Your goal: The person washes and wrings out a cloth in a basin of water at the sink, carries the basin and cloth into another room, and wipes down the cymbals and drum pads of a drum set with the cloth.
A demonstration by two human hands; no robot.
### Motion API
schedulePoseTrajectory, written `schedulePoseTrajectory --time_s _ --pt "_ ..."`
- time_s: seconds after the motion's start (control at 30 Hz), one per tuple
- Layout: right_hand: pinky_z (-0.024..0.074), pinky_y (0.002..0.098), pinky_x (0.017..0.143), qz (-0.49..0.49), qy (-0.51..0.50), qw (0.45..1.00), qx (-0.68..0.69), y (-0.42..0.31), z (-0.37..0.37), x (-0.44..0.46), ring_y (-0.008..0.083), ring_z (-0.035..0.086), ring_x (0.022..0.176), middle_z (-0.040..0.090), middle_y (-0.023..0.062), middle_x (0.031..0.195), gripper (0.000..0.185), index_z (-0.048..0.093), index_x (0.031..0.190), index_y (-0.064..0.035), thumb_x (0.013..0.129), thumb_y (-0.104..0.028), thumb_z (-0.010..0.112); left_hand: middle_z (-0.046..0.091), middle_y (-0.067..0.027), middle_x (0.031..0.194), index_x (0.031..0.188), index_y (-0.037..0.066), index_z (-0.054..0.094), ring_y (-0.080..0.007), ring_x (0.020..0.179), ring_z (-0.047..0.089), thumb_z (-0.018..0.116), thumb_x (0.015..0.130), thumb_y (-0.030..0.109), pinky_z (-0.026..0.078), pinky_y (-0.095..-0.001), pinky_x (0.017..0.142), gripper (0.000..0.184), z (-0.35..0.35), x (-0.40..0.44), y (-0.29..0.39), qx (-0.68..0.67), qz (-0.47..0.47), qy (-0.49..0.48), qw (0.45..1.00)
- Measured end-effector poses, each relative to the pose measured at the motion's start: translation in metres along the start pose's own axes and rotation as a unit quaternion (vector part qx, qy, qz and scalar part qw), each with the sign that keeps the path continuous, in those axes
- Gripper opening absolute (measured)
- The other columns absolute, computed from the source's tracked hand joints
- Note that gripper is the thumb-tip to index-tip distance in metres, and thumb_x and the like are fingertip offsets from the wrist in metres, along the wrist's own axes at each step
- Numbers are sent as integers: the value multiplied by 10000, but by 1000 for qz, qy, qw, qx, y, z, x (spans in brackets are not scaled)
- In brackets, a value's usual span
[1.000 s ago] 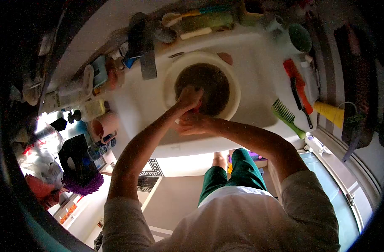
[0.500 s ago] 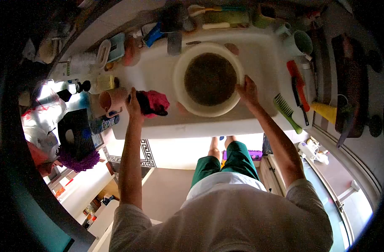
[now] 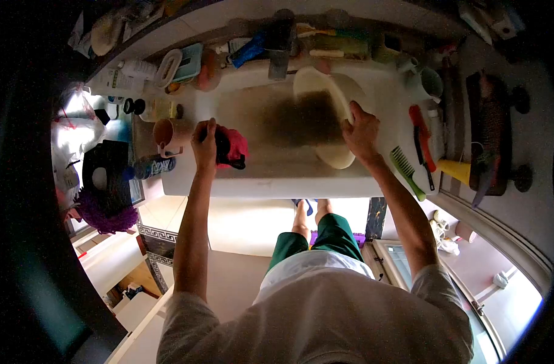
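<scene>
My right hand [image 3: 363, 131] grips the right rim of a cream basin [image 3: 336, 156], which is tipped up on its side, facing left. Dark water [image 3: 289, 118] spills from it leftward across the white sink [image 3: 259, 173]. At the sink's left side, my left hand [image 3: 204, 143] is closed on a bunched pink and black cloth [image 3: 232, 148], which hangs to the right of the fingers. The cloth is apart from the basin.
A pink mug [image 3: 163, 132] stands left of my left hand. A green comb [image 3: 407, 173] and a red brush [image 3: 421, 138] lie on the sink's right edge. Bottles and a blue soap box [image 3: 188, 62] line the back left. A cup [image 3: 430, 85] is at the back right.
Both hands were together over the upright basin; they then parted, the left taking the cloth leftward. My right hand has since tipped the basin leftward, and its dark water has poured out.
</scene>
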State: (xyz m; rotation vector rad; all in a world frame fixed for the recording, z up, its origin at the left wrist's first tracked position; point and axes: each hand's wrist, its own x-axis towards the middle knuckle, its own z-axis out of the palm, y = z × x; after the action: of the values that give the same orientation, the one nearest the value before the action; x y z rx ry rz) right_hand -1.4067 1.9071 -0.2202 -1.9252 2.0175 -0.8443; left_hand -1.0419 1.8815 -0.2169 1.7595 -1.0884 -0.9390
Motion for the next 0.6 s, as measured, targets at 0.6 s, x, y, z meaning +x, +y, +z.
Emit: schedulePoseTrajectory --time_s 0.6 --pt "398 343 425 -283 83 949 -111 -10 -100 -43 205 558 554 573 49 689 142 592 787 -119 652 -124 638 657 -63 964 1055 44 642 -179 948 610 607 795 80 475 -338 840 265 68 52 115 167 212 -326 906"
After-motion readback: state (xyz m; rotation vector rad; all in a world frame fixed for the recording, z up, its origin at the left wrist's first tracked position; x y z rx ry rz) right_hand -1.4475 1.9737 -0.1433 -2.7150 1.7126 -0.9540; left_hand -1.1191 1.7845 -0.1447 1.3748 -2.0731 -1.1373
